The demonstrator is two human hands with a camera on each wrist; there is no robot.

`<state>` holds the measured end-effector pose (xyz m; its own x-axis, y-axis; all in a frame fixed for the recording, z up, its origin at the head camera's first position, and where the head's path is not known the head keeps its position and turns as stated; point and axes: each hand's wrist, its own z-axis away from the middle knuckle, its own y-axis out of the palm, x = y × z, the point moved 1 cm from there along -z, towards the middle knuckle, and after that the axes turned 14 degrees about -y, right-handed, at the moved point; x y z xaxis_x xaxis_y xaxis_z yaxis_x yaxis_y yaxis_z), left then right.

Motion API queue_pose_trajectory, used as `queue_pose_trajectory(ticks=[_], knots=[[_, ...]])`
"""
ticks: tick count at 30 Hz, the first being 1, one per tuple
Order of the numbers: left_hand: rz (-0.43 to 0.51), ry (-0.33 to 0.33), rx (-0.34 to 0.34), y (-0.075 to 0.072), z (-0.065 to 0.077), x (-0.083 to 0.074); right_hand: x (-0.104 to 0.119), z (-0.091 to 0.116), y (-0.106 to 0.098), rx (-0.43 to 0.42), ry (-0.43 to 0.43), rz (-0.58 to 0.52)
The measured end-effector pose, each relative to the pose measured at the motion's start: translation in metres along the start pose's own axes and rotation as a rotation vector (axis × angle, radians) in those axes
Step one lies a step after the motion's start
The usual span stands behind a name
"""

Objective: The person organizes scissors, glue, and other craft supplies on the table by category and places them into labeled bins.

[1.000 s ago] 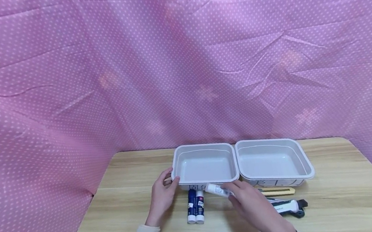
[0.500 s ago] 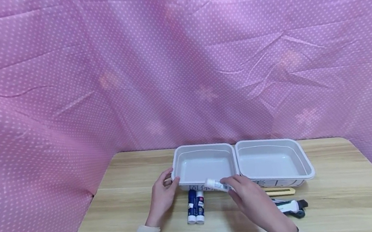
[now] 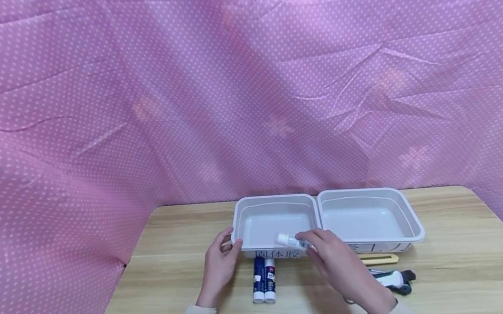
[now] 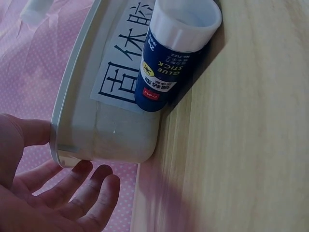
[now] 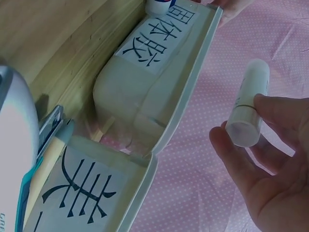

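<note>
My left hand [image 3: 220, 267] grips the front left corner of the left white plastic bin [image 3: 270, 223], thumb and fingers around its rim [image 4: 57, 116]. My right hand [image 3: 339, 262] pinches a white capped glue stick [image 5: 248, 101] between thumb and fingers, held tilted. In the head view that glue stick overlaps the bin's front rim. Two glue sticks with dark blue bodies, one left [image 3: 258, 281] and one right [image 3: 270, 281], lie side by side on the table against the bin's front. A paper label [image 4: 120, 72] with large Chinese characters is stuck on that front wall.
A second white bin [image 3: 369, 216], also labelled, stands right beside the first. In front of it lie a yellow utility knife [image 3: 379, 259] and a white-and-black cutter [image 3: 392, 280], partly behind my right arm. A pink dotted curtain [image 3: 244, 99] surrounds the wooden table [image 3: 455, 257].
My right hand has raised the white glue stick from in front of the left bin to its front rim, uncovering more of the label. The left hand stays at the corner.
</note>
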<state>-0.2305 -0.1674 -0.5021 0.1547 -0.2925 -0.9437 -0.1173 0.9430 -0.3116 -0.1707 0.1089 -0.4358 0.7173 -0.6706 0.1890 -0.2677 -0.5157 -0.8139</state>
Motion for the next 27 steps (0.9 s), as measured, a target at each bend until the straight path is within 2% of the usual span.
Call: queue_pose_trajectory(ticks=[11,27], knots=[[-0.007,-0.005,-0.009,-0.001,0.002,0.0,-0.014,-0.011,0.004,0.021,0.017,-0.015],[-0.011,-0.026,-0.004,-0.001,0.002,0.0,-0.028,-0.018,0.019,0.032,-0.017,-0.043]])
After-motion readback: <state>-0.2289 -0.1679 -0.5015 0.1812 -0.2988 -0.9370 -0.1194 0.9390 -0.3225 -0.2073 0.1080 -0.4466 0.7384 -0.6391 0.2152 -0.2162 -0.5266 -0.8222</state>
